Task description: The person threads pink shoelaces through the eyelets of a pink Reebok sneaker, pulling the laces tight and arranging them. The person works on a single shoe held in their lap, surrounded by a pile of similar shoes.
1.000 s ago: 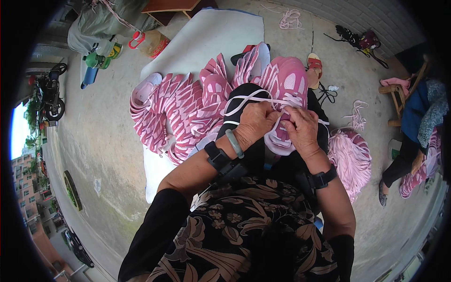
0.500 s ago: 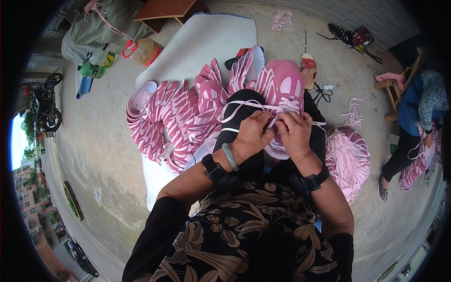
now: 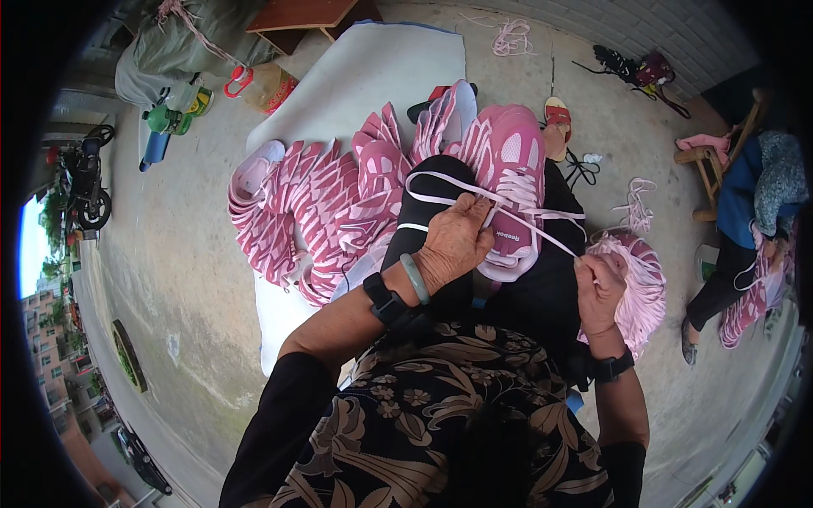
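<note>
A pink shoe (image 3: 518,152) with a pale mesh toe rests on my black-clad lap, its toe pointing away from me. My left hand (image 3: 457,239) is closed at the shoe's left lacing edge; its fingertips partly hide what they pinch. My right hand (image 3: 602,288) is off to the shoe's right, thumb and finger closed on a pale pink shoelace (image 3: 550,238). That lace runs taut and slanting across the shoe's tongue. Another stretch of lace loops over my left thigh, and one loose length trails over my right thigh.
Rows of nested pink shoes (image 3: 309,203) lie to the left, by a white sheet (image 3: 364,72). A bundle of pink laces (image 3: 639,292) sits at right. Beyond are a red-handled jug (image 3: 269,89), a wooden chair (image 3: 707,173) and a seated person (image 3: 766,203) with pink shoes.
My right hand has moved from the shoe out to the right, drawing the shoelace straight across the tongue. My left hand has stayed at the shoe's left edge.
</note>
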